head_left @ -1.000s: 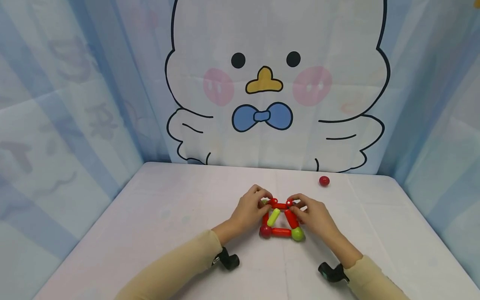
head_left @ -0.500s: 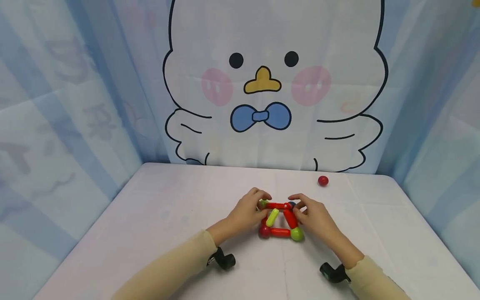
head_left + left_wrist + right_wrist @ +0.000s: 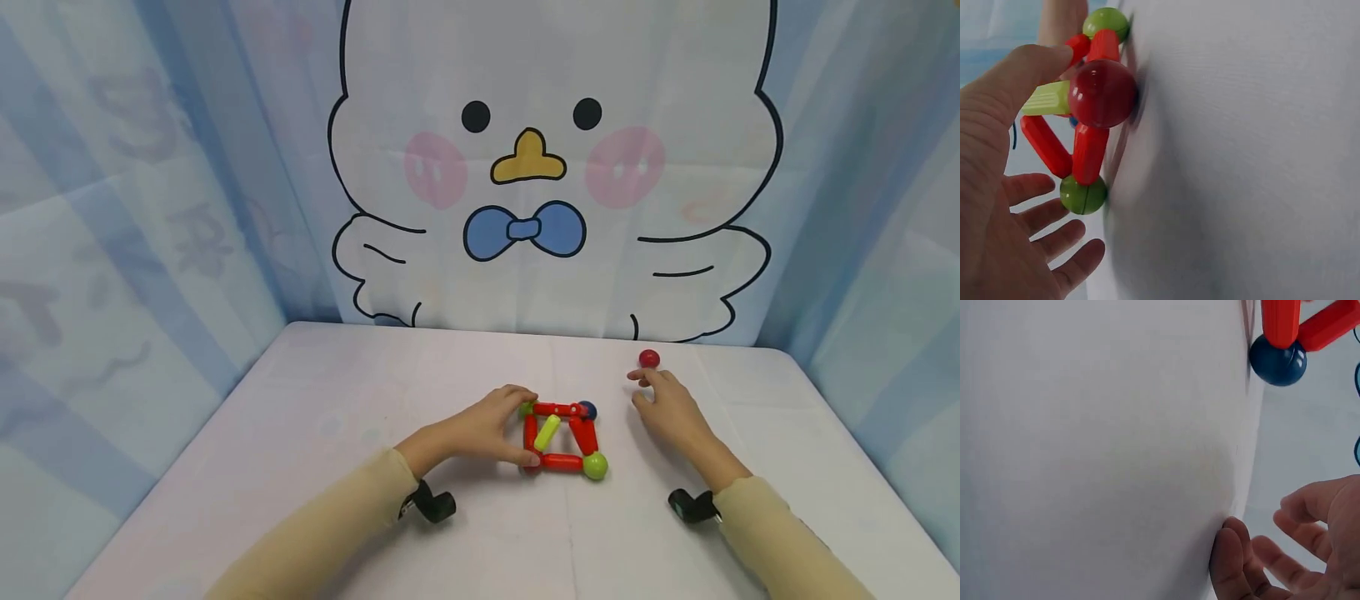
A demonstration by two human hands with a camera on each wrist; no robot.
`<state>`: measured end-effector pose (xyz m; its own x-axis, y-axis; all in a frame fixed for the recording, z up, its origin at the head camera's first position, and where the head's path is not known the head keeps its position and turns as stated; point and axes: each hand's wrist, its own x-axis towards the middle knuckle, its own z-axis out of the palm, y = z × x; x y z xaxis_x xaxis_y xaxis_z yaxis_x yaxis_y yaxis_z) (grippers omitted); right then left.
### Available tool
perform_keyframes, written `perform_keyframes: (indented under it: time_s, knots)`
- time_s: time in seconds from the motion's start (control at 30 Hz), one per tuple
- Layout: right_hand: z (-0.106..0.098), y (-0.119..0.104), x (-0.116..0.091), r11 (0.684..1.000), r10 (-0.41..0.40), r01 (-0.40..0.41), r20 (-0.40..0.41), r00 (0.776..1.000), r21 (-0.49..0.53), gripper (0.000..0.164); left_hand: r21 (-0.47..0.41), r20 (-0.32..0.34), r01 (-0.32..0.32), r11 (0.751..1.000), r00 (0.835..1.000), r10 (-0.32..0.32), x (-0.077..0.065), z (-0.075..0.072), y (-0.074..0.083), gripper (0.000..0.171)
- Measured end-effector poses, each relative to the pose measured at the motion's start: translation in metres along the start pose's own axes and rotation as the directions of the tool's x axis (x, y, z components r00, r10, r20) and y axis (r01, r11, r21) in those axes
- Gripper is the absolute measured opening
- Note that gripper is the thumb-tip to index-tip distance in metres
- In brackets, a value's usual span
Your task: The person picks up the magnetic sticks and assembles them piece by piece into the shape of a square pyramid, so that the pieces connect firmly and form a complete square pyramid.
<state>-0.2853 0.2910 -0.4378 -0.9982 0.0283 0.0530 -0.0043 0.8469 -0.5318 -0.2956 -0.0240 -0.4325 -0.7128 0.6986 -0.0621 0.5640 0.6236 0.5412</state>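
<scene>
A construction-toy frame of red rods (image 3: 562,463) and balls lies on the table. One green ball (image 3: 596,466) and a dark blue ball (image 3: 588,410) form its right corners. At the near left corner is a dark red ball (image 3: 1102,94), mostly covered by the thumb in the head view. From that corner a yellow-green rod (image 3: 548,433) slants up. My left hand (image 3: 483,425) spans the frame's left side, thumb by the near corner, fingers spread near the far green ball (image 3: 1083,194). My right hand (image 3: 671,408), fingers loosely bent, is just short of a loose red ball (image 3: 649,358).
A pale cloth covers the table (image 3: 300,400). Behind it hangs a curtain (image 3: 540,292) printed with a cartoon bird. Each wrist carries a black camera (image 3: 433,502).
My right hand has left the frame's far right corner and moved right and away, toward the loose red ball. The left hand's fingers have spread, its thumb shifting to the near left corner.
</scene>
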Motion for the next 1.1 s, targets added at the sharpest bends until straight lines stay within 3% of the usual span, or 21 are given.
perform_keyframes:
  time_s: [0.17,0.27,0.4,0.47,0.6,0.8,0.9,1.1]
  knots:
    - [-0.006,0.008,0.015,0.999,-0.046,0.045,-0.041,0.998,-0.021,0.048,0.021,0.002,-0.003,1.0,1.0,0.003,0.002,0.003,-0.002,0.097]
    - [-0.01,0.008,0.023,0.998,-0.045,0.044,-0.01,0.999,-0.044,0.058,0.024,0.0,0.01,1.0,1.0,-0.01,0.003,0.003,0.0,0.097]
    - [-0.016,0.009,0.03,0.997,0.04,-0.035,0.074,0.996,-0.065,0.073,0.028,0.017,0.029,0.999,0.999,-0.03,0.004,0.004,0.002,0.098]
    - [-0.017,0.011,0.031,0.994,0.087,-0.083,0.072,0.994,-0.066,0.074,0.037,0.025,0.033,0.999,0.999,-0.034,0.005,0.004,0.004,0.098]
    - [-0.018,0.011,0.03,0.988,0.127,-0.124,0.034,0.991,-0.087,0.065,0.05,0.025,0.05,0.998,0.998,-0.051,0.005,0.002,0.006,0.098]
    - [-0.023,0.009,0.02,0.99,0.049,-0.048,0.001,0.999,-0.133,0.036,0.054,0.041,0.071,0.996,0.996,-0.073,0.005,0.0,0.01,0.097]
    - [-0.025,0.006,0.017,0.99,0.06,-0.059,0.004,0.998,-0.124,0.024,0.053,0.043,0.076,0.996,0.996,-0.078,0.005,-0.001,0.011,0.096]
    - [-0.026,0.001,0.015,0.993,0.098,-0.094,0.067,0.993,-0.069,0.035,0.039,0.044,0.081,0.996,0.996,-0.083,0.006,-0.001,0.01,0.096]
